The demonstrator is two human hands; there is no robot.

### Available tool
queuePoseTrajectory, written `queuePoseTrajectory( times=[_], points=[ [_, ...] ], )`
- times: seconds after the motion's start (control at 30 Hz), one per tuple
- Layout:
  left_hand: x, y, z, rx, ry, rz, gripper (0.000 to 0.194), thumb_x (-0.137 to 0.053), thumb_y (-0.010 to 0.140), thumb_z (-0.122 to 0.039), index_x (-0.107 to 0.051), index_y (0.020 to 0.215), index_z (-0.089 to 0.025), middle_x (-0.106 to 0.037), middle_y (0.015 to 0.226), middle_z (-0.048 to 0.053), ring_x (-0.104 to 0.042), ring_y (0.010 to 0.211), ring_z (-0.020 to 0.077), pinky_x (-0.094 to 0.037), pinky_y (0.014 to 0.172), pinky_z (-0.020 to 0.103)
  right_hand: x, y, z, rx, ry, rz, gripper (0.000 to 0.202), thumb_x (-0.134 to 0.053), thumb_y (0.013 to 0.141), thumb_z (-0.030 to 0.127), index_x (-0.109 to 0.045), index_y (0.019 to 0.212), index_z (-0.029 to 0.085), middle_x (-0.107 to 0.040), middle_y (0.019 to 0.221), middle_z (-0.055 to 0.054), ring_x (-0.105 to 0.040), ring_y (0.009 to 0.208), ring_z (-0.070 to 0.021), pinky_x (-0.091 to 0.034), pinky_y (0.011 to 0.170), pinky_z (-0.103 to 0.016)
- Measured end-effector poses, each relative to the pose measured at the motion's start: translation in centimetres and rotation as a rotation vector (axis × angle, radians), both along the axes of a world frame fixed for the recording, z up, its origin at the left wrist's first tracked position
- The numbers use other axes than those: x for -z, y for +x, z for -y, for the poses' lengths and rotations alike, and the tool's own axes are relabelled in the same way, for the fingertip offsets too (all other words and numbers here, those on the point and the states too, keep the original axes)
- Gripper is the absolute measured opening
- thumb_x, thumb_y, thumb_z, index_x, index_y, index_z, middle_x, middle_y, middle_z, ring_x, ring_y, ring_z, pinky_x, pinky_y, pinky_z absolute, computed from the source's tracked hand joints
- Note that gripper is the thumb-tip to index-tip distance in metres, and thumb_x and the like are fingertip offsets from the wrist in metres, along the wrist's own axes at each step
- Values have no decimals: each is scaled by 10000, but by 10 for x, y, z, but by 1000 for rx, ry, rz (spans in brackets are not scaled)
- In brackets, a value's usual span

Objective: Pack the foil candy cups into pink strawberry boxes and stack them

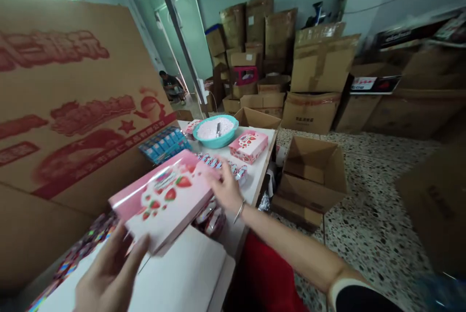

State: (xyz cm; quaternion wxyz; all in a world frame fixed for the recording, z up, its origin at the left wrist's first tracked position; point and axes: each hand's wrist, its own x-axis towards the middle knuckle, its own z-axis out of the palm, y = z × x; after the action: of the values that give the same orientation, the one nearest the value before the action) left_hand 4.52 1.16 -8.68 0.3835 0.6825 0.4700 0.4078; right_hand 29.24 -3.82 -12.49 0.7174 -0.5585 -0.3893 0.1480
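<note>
A pink and white strawberry-printed carton (171, 190) is tilted above the work table, between my two hands. My right hand (226, 187) grips its right end, fingers blurred over the edge. At the near left end, my left hand (112, 268) has thumb and fingers around the carton's edge; some fingers are hidden. Under the carton lie white cardboard boxes (182, 266). Shiny wrapped packets (211, 217) show beside and beneath it, with a row of small wrapped pieces (238, 172) behind my right hand.
A similar strawberry carton (249, 146) and a turquoise basin (216, 142) of pale contents stand farther along the table. Blue packs (165, 143) lean by a large printed cardboard sheet (73, 98). An opened cardboard box (309, 171) sits on the floor; stacked cartons (313, 67) and a person (171, 84) are behind.
</note>
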Motion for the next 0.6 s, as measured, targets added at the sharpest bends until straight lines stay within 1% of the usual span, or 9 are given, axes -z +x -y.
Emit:
queuePoseTrajectory(
  times=[0.07, 0.13, 0.23, 0.3, 0.33, 0.4, 0.47, 0.53, 0.6],
  points=[
    [-22, 86, 0, 158, -54, 152, 631, -773, 683, -481, -658, 1246, -219, -685, 1256, 66, -624, 1182, 301, -487, 1049, 441, -24, 81, 3, 154, 18, 69, 558, -613, 852, 431, -439, 1352, 256, -682, 1144, -65, -678, 961, -237, -564, 864, -395],
    [-28, 174, -7, 386, -86, 280, 618, -795, 651, -449, -679, 1195, -180, -689, 1241, 93, -633, 1160, 285, -490, 1032, 411, -41, 165, 2, 279, 6, 138, 550, -631, 830, 435, -463, 1313, 231, -672, 1147, -80, -664, 987, -232, -542, 908, -389],
    [-12, 288, -23, 534, -143, 411, 579, -811, 623, -409, -690, 1120, -138, -706, 1187, 124, -666, 1055, 256, -515, 957, 377, -49, 272, -3, 380, -60, 194, 590, -653, 820, 483, -473, 1305, 197, -701, 1028, -92, -678, 915, -238, -547, 878, -397],
    [11, 340, -35, 549, -156, 453, 537, -808, 622, -394, -690, 1075, -130, -724, 1120, 122, -675, 994, 239, -520, 915, 363, -41, 320, -10, 433, -141, 234, 645, -671, 813, 502, -468, 1328, 172, -711, 1000, -101, -685, 912, -237, -546, 879, -392],
    [23, 359, -41, 546, -157, 447, 513, -801, 630, -392, -690, 1058, -132, -729, 1092, 116, -675, 975, 231, -519, 905, 359, -34, 336, -15, 456, -213, 251, 666, -676, 812, 506, -465, 1341, 162, -717, 992, -102, -688, 910, -232, -547, 879, -385],
    [47, 380, -51, 538, -169, 376, 456, -789, 647, -393, -696, 1012, -136, -736, 1046, 107, -676, 952, 225, -517, 896, 361, -14, 352, -27, 479, -383, 264, 671, -692, 806, 503, -495, 1335, 139, -727, 969, -101, -693, 886, -221, -551, 874, -374],
    [65, 380, -56, 528, -203, 277, 394, -783, 662, -394, -710, 953, -140, -743, 1004, 103, -678, 946, 230, -521, 891, 368, 4, 353, -35, 473, -518, 260, 632, -711, 799, 480, -552, 1289, 114, -734, 967, -111, -691, 865, -215, -549, 878, -376],
    [72, 364, -54, 521, -224, 199, 358, -782, 681, -394, -724, 934, -147, -748, 1009, 99, -677, 971, 237, -525, 895, 366, 14, 346, -32, 445, -585, 255, 629, -719, 804, 454, -569, 1284, 76, -726, 1041, -159, -685, 913, -232, -527, 921, -406],
    [68, 332, -49, 575, -221, 149, 386, -773, 708, -405, -728, 998, -154, -742, 1076, 102, -677, 1001, 239, -530, 896, 353, 12, 338, -19, 425, -629, 276, 739, -710, 820, 457, -491, 1380, 26, -645, 1233, -254, -638, 1095, -292, -448, 1025, -481]
  ],
)
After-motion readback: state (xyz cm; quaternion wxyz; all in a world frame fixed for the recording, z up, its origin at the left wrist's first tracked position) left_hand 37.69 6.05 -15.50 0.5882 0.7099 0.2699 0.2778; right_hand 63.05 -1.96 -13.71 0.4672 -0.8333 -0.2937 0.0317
